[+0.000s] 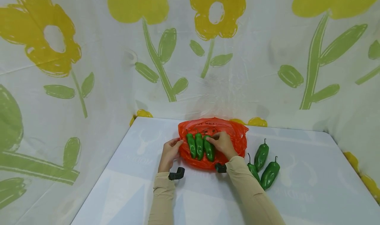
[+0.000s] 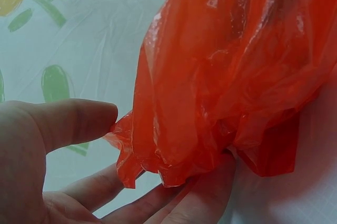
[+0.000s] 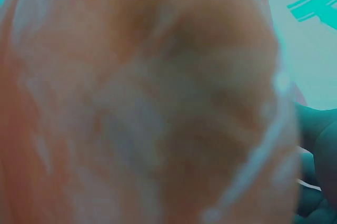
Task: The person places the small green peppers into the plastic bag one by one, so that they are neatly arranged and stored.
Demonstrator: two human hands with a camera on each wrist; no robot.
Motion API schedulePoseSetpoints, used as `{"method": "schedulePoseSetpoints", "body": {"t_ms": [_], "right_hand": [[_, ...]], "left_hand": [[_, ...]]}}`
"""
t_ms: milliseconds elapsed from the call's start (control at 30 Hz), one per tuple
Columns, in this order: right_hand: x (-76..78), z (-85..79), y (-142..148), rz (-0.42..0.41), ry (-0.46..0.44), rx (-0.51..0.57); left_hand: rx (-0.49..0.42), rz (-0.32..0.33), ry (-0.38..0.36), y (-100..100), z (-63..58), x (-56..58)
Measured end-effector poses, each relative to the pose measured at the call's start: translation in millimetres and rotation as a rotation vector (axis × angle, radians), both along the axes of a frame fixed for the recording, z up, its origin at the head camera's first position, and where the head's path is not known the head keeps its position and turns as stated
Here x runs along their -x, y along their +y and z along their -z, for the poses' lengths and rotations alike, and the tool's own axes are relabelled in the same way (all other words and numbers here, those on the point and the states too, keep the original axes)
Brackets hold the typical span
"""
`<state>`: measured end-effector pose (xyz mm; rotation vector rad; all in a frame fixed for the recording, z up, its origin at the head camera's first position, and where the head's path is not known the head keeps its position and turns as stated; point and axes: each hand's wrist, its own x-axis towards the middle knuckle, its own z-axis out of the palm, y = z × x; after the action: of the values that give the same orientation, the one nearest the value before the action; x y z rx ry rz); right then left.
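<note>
- One pale backdrop (image 1: 252,90) behind and to the left, printed with big yellow flowers and green stems.
- Below it, a white table (image 1: 311,185) with faint bluish patterning.
- On the forearms, a tan left sleeve (image 1: 163,192) and a matching right sleeve (image 1: 252,192).
- Near the table's far edge, a crumpled red plastic bag (image 1: 237,136), with dark print by its upper rim.
- At the bag's left edge, the left hand (image 1: 170,152), pinching the plastic; in the left wrist view, thumb against the ragged edge and other fingers underneath.
- Over the bag, the right hand (image 1: 224,144), grip narrow, holding the upper end of the rightmost pepper (image 1: 209,151); in the right wrist view, mostly blurred plastic.
- Just beside that one, a middle pepper (image 1: 199,147) and a left pepper (image 1: 192,146), all green, side by side against the red; cannot tell inside the bag from on top.
- Right of the bag, on the table, an upper pepper (image 1: 261,156), a right pepper (image 1: 270,175) and a partly hidden pepper (image 1: 253,171) beside the right sleeve, stems pointing away.
- At the wrists, two small black devices (image 1: 177,174).
</note>
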<state>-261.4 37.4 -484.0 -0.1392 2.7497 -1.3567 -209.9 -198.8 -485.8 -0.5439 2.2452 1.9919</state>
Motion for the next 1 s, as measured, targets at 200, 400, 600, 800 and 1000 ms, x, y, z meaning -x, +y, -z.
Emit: {"method": "schedulePoseSetpoints", "body": {"t_ms": [200,400,600,800,1000], "right_hand": [[-2.8,-4.0,6,-0.003,0.004,-0.005],[-4.8,-9.5,13,-0.004,0.041,-0.032],[-13.3,-25.3,21,-0.001,0.096,-0.005],[-28.1,-39.6,30,0.031,0.109,0.004],[-46.0,-56.4,44,0.052,0.154,0.013]], "left_hand": [[0.007,-0.003,0.006,1,-1.7,-2.6],[0.006,-0.001,0.008,1,-2.0,-1.6],[0.013,0.004,0.013,0,-1.6,-0.1],[0.011,0.005,0.005,-1,-0.6,0.4],[0.014,0.003,0.003,0,-0.9,-1.2]]}}
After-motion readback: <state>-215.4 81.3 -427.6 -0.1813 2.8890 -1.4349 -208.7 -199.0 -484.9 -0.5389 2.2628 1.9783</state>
